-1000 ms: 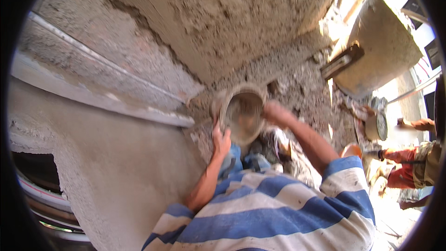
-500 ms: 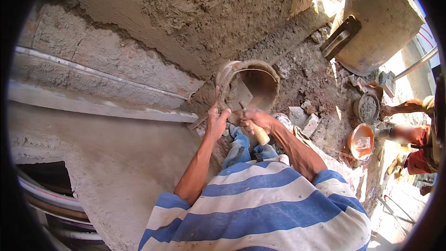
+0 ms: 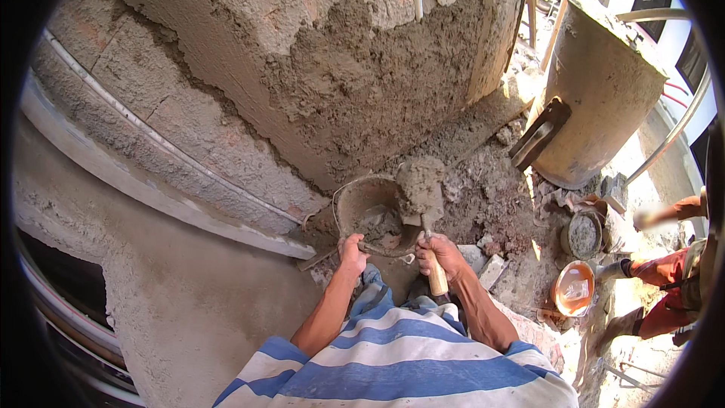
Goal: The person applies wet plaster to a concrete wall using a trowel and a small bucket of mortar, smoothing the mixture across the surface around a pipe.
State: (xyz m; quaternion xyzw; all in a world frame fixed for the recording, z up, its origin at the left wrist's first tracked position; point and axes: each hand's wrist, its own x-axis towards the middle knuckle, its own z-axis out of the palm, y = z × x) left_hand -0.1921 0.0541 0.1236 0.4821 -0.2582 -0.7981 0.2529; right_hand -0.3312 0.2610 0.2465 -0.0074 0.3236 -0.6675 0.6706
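Biggest first: rough mortar-covered wall [image 3: 332, 75] fills top ctr, w/ white conduit [image 3: 162, 142] slanting along the L side. Tall drum [image 3: 604, 98] stands upper R; dark wooden float [image 3: 540, 134] against its near side. Co-worker's red trouser leg [image 3: 658, 263] at R edge. Mortar bucket [image 3: 365, 195] is ctr, just in front of the wearer's legs, mouth toward cam, some wet mortar [image 3: 381, 221] in the bottom. Orange basin [image 3: 559, 287] on ground to R, small pail [image 3: 565, 240] of grey mix just beyond it. Trowel [image 3: 427, 222] at bucket's R side, blade heaped w/ mortar, overlapping the rim in view; can't tell if touching. L hand [image 3: 353, 251] closed on bucket's near rim, L of mid; R hand [image 3: 444, 257] gripping trowel by its wooden hdl.
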